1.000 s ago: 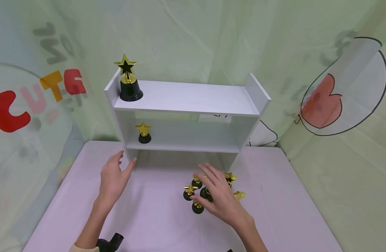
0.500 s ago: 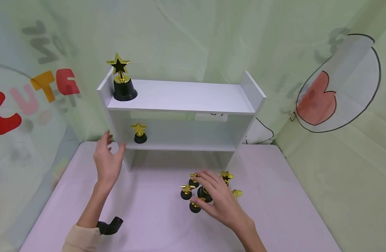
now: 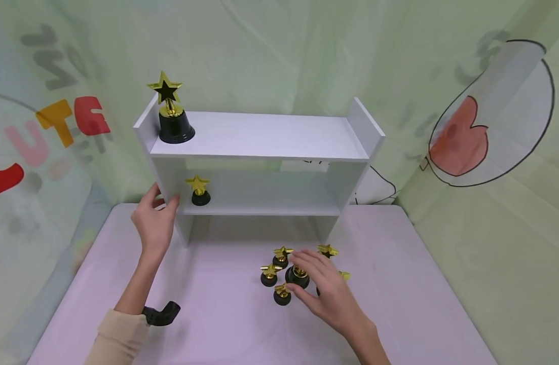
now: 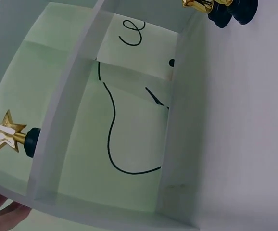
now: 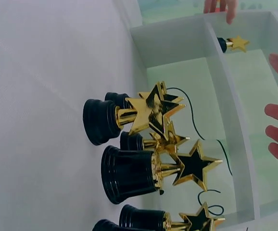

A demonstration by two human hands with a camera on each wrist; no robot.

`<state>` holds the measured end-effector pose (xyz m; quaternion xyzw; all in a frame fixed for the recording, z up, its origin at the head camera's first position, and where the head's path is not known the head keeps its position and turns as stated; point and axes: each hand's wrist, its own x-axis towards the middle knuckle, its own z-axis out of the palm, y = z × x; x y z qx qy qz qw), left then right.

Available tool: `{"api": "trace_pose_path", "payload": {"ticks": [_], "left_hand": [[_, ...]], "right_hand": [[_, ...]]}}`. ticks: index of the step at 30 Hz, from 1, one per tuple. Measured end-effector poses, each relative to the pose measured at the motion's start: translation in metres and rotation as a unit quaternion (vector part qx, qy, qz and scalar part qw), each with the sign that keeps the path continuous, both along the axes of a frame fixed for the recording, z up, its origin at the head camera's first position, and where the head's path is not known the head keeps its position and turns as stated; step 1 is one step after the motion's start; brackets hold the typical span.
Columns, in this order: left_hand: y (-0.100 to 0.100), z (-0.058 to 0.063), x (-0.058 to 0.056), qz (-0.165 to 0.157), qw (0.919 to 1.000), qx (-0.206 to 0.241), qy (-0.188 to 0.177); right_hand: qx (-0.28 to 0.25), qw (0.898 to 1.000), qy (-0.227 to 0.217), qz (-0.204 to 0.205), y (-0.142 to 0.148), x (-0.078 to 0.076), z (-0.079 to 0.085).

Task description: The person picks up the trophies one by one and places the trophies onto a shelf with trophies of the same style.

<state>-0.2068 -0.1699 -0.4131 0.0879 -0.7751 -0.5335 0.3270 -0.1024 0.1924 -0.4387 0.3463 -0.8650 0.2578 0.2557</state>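
The star trophies (image 3: 290, 276) stand bunched on the table (image 3: 224, 314) before the white shelf (image 3: 261, 137). Your right hand (image 3: 322, 289) hovers over them, fingers relaxed, gripping nothing; your left hand (image 3: 153, 223) holds the shelf's side panel. Crowded as they are, reaching for one could topple its neighbours.

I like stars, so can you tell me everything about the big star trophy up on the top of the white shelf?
The big star trophy stands upright at the left end of the white shelf's top board. It has a shiny gold star with a black middle, a short gold stem, and a round, glossy black base that widens toward the bottom. It looks like plastic. Only the shelf touches it; the left hand holds the shelf's side panel lower down.
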Motion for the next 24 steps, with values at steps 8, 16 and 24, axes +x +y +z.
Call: {"api": "trace_pose_path", "payload": {"ticks": [8,16,24], "left_hand": [[0.001,0.001,-0.002,0.009,0.9999,-0.003,-0.003],[-0.003,0.002,-0.004,0.015,0.9998,-0.009,0.008],[-0.005,0.002,-0.003,0.008,0.9999,-0.014,0.006]], "right_hand": [[-0.046,0.999,0.014,0.004,0.011,0.006,-0.001],[-0.099,0.994,0.037,-0.032,0.029,0.012,-0.006],[-0.139,0.983,0.077,-0.094,0.057,0.013,-0.024]]}}
